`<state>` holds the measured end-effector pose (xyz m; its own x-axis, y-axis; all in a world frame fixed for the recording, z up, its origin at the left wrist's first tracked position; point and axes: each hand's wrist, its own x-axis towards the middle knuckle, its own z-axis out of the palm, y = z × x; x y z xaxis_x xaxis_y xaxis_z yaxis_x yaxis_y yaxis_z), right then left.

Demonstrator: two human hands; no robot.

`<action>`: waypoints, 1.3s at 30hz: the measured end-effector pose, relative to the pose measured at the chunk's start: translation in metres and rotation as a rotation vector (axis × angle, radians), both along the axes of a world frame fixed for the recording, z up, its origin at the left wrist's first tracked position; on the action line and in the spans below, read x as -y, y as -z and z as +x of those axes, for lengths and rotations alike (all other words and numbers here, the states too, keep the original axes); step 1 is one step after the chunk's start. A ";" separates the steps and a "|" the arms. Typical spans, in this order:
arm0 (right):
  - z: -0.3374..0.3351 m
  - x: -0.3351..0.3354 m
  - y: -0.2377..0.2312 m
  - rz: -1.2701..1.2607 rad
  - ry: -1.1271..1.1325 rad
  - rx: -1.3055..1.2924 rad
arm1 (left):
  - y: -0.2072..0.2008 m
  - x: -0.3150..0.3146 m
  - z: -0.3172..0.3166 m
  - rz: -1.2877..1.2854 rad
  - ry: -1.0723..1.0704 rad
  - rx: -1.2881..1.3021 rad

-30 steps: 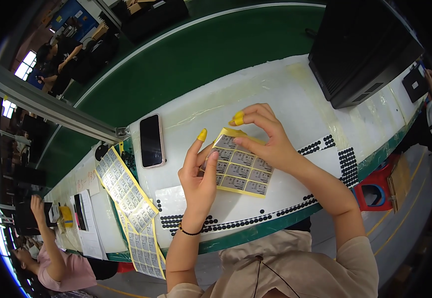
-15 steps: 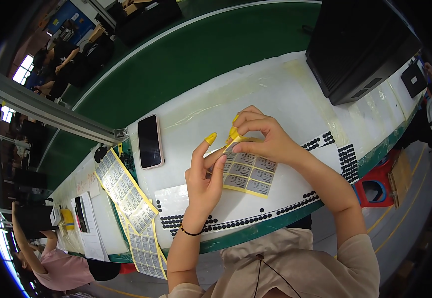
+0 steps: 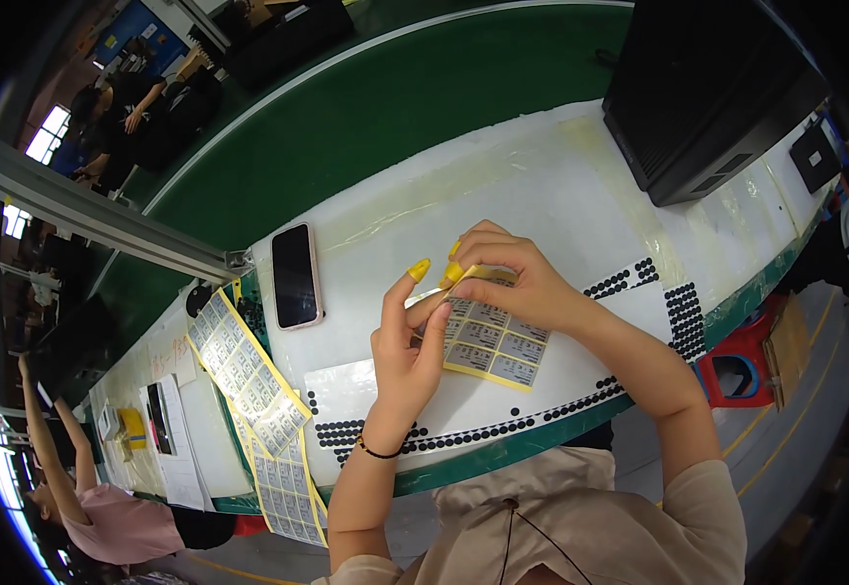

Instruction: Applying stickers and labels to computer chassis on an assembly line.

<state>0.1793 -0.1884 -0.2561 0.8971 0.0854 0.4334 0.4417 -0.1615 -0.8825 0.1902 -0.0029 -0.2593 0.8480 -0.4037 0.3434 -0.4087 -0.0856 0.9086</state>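
Observation:
Both my hands meet over the white table, pinching the upper edge of a sheet of silver-grey labels on yellow-edged backing. My left hand has its thumb and a finger closed at the sheet's upper left, while the index finger, in a yellow finger cot, points up. My right hand grips the upper edge, its thumb and yellow-capped finger pressed together. Whether a single label is lifted between the fingertips is hard to make out. The sheet slopes down towards me beneath the right hand.
Left of my hands lies a phone. More label sheets overlap at the table's left edge. A white sheet with black round dots lies nearest me. A large black case stands far right. Another person in pink works at left.
My hands and the label sheet have shifted slightly, with the right hand's fingers a little lower. At left, the other person's raised arms have moved, along with a dark object near them.

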 end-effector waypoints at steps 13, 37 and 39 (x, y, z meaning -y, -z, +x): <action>0.000 0.006 0.000 0.245 0.182 -0.076 | -0.002 -0.001 0.007 0.096 -0.119 0.246; -0.008 -0.008 -0.006 -0.641 0.359 0.536 | 0.010 -0.001 0.004 0.106 -0.133 0.227; -0.007 -0.006 -0.005 -0.643 0.351 0.536 | 0.010 0.002 0.004 0.112 -0.162 0.257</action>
